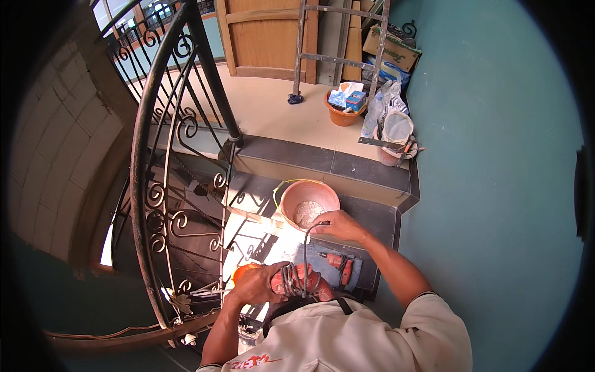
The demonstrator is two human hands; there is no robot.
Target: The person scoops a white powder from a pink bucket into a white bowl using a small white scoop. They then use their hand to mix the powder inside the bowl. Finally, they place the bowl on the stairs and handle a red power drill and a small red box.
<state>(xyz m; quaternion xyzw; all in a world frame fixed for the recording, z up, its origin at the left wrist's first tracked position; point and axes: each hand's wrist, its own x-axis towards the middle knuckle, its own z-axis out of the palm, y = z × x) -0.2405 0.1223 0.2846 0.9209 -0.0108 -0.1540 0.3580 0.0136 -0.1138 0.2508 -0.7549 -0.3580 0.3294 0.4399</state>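
My left hand [255, 285] is closed around a red corded power tool [279, 283], with dark cord wound around its body; its exact kind is hard to tell. My right hand [341, 225] pinches the free end of the power cord [305, 249], which rises in a curve from the tool. Just beyond that hand is a reddish bucket [292, 203] with a yellow handle and pale, crumbly material at its bottom. A smaller red drill [346, 270] lies on a bluish cloth or board in front of me. Part of an orange object [242, 273] shows behind my left hand.
A curved black iron railing [137, 161] runs along the left. Dark-edged steps [365, 166] climb to a tiled landing with a ladder [299, 49], an orange tub of boxes [343, 118] and a grimy bucket [389, 155]. A teal wall [496, 155] bounds the right side.
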